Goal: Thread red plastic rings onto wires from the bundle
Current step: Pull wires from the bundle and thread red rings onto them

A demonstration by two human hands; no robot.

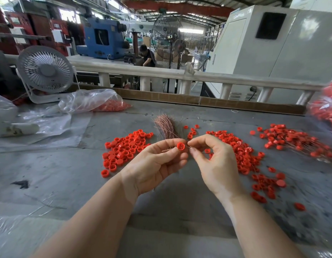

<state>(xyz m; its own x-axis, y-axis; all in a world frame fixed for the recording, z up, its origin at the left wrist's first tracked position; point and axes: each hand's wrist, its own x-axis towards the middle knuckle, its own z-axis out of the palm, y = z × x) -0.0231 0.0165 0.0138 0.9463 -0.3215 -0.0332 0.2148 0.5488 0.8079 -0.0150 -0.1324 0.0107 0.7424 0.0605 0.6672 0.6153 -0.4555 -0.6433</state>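
1. Head view. Two hands are seen, raised together over the middle of the grey worktop (49,168).
2. One red ring (180,146) is pinched between thumb and forefinger of the left hand (155,164); the other fingers are curled loosely under it.
3. The right hand (215,161) is held just beside the ring, thumb and forefinger closed at its edge; a wire between them is too thin to be made out.
4. One bundle of copper wires (166,125) is fanned out on the worktop just behind the left hand.
5. Three loose spreads of red rings are counted: the left heap (126,148), the middle heap (243,155) behind the right hand, and the far-right heap (295,140), tangled with wires. Single rings are too many to count.
6. Two clear bags with red parts are noted: one bag (98,101) at rear left, another bag (327,107) at the right edge, blurred.
7. One white desk fan (45,71) is stood at rear left; one large pedestal fan (172,40) is seen beyond a white rail (161,73).
8. Room: a factory hall, with a blue machine (103,40), a white cabinet (273,45), and one seated person (147,55) far off.
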